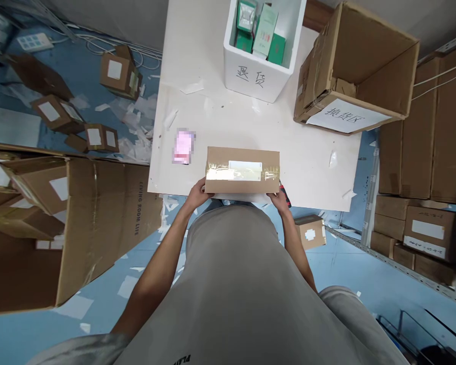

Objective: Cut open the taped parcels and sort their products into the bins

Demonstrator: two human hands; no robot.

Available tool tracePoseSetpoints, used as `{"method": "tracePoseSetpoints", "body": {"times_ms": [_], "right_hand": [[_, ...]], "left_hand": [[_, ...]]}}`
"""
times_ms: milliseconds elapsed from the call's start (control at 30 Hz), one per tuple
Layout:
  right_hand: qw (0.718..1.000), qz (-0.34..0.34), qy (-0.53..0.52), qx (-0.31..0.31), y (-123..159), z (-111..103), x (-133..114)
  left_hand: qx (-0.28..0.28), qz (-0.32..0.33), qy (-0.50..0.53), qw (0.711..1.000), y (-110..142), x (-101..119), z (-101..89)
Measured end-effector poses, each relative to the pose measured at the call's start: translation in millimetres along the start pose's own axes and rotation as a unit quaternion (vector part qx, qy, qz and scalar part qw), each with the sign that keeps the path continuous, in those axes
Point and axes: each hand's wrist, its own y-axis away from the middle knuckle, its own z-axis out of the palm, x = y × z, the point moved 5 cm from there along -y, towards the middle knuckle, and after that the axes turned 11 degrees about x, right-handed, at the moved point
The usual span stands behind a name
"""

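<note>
A sealed brown cardboard box (243,185) with shiny tape and a white label sits at the near edge of the white table (213,114). My left hand (198,194) grips its lower left corner, fingers partly hidden by the box. At the lower right corner, my right hand (279,200) is closed on the box in the same way. A red and black tool, perhaps a utility knife (285,193), shows right beside my right hand. Whether that hand also holds it, I cannot tell. Left of the box lies a pink, blurred-out item (183,146).
A white bin (254,83) with green boxes stands at the back, beside an open carton (376,91) with a handwritten sign. A large carton (102,218) of parcels is at left. Small boxes (114,73) and scraps litter the blue floor. Shelved cartons (418,126) line the right.
</note>
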Motion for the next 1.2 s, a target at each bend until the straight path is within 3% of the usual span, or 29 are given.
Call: {"method": "tracePoseSetpoints", "body": {"times_ms": [133, 333, 433, 600, 700, 833, 1000, 1200], "right_hand": [[0.999, -0.025, -0.028, -0.007, -4, -14, -22], [0.998, -0.038, -0.052, -0.013, -18, -13, -44], [0.997, -0.001, -0.082, -0.005, -21, -11, -31], [0.996, 0.053, -0.071, 0.030, -12, -14, 8], [0.997, 0.056, -0.048, 0.013, 0, -4, 22], [0.998, 0.036, -0.041, 0.003, 10, 8, 22], [1.000, 0.003, -0.029, 0.009, 5, 1, 6], [0.991, -0.090, -0.025, 0.094, -12, -32, -45]], "left_hand": [[-0.047, 0.001, 0.089, 0.995, 3, 15, -10.3], [0.013, 0.008, 0.089, 0.996, -9, 34, -11.7], [0.027, 0.001, 0.097, 0.995, -14, 27, -9.7], [0.047, -0.070, 0.111, 0.990, -8, -7, -11.9], [0.045, -0.073, 0.072, 0.994, -2, -19, -7.9], [0.040, -0.059, 0.054, 0.996, 1, -20, -2.3], [0.063, -0.041, 0.042, 0.996, -2, -1, -13.0], [0.130, 0.108, 0.013, 0.986, 0, 58, -36.9]]}}
